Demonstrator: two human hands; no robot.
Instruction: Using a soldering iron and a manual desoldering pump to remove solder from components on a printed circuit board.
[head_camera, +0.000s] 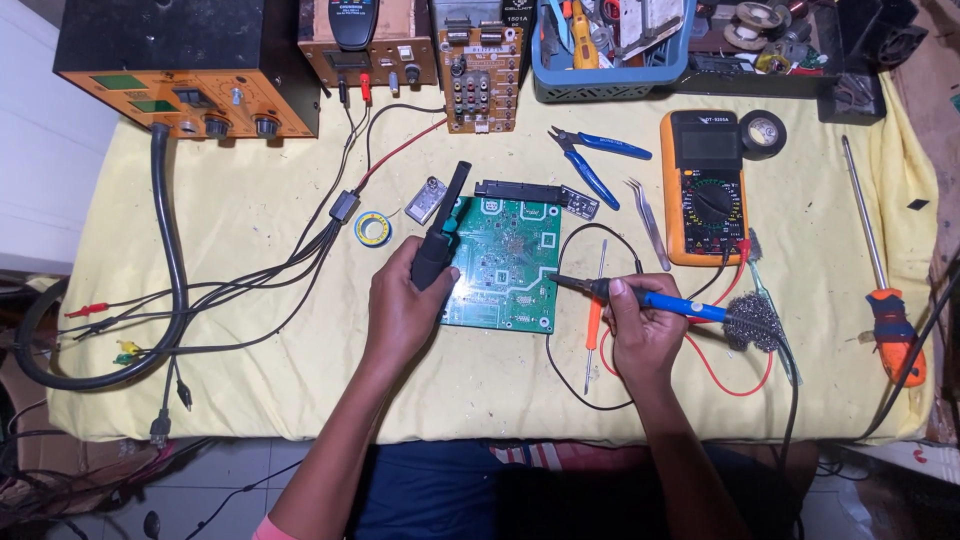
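Yellow-clothed bench (250, 380): left hand (405, 310) gripping black tool (440, 245) beside green circuit board (505, 265), right hand (640, 330) clasping soldering iron (640, 296).

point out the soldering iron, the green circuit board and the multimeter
soldering iron (668, 302), head view, on its blue handle just past the right hand
green circuit board (505, 262), head view, on the middle of its face
multimeter (703, 190), head view, on the dial in its orange body
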